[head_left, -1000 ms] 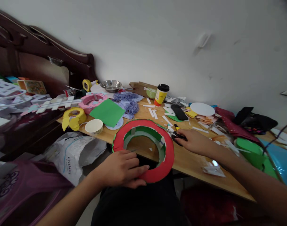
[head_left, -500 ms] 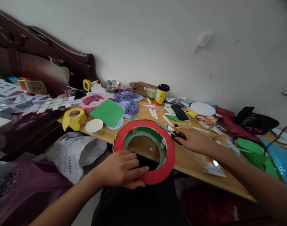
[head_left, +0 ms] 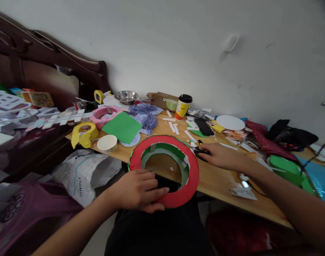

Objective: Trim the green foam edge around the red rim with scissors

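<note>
A ring with a red top face and green inner wall (head_left: 192, 174) is tilted toward me at the table's front edge, above my lap. Gripping its lower left part is my left hand (head_left: 141, 190), thumb over the red face. My right hand (head_left: 218, 155) holds black-handled scissors (head_left: 201, 153) at the ring's upper right. The blades point left along the outer rim; whether they are open I cannot tell. A yellow-and-black tool end shows just behind the scissors.
On the wooden table (head_left: 212, 181) lie a white paper bowl (head_left: 107, 143), green sheet (head_left: 122, 127), purple yarn (head_left: 149, 121), a yellow cup with black lid (head_left: 183, 106), a black phone (head_left: 204, 127) and paper strips. A white bag (head_left: 82, 177) sits below left.
My right hand and the scissors have shifted slightly along the ring's outer rim. The ring and my left hand stay almost where they were.
</note>
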Demonstrator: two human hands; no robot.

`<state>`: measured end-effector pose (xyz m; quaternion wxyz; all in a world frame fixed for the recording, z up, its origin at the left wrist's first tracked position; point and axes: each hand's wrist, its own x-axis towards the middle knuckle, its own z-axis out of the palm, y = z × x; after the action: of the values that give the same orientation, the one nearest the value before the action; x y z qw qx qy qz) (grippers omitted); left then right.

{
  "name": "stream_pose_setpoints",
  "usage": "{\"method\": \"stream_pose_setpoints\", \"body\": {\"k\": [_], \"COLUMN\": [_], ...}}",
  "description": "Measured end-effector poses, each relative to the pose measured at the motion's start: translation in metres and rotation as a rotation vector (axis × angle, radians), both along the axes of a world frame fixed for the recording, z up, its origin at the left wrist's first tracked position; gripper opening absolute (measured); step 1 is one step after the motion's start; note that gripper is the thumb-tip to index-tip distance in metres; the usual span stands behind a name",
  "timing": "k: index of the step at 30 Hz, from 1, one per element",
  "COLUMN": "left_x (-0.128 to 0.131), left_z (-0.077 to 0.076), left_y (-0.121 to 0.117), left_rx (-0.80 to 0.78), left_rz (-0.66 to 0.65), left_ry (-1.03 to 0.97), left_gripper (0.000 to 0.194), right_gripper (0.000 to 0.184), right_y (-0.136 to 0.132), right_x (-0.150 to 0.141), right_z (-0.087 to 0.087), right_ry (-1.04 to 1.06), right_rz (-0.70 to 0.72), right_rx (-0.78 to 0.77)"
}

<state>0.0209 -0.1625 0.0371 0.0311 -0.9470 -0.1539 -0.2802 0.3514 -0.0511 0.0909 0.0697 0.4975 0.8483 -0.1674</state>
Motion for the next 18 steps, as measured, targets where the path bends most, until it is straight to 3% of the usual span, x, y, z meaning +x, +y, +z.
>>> {"method": "stream_pose_setpoints", "body": {"k": [9,18], "left_x": [-0.001,0.002], "left_z": [0.001,0.004], "left_y": [0.000,-0.002], "left_rx": [0.001,0.040], "left_rz": [-0.006,-0.012], "left_ry": [0.021,0.037], "left_gripper": [0.035,0.034], "right_gripper": [0.030,0.034], "right_y": [0.001,0.017], "right_x": [0.001,0.006], "right_z": [-0.003,-0.007], "right_ry": [-0.015,0.042], "right_rz": [-0.031,0.050], "right_rx": [0.018,-0.010]}}
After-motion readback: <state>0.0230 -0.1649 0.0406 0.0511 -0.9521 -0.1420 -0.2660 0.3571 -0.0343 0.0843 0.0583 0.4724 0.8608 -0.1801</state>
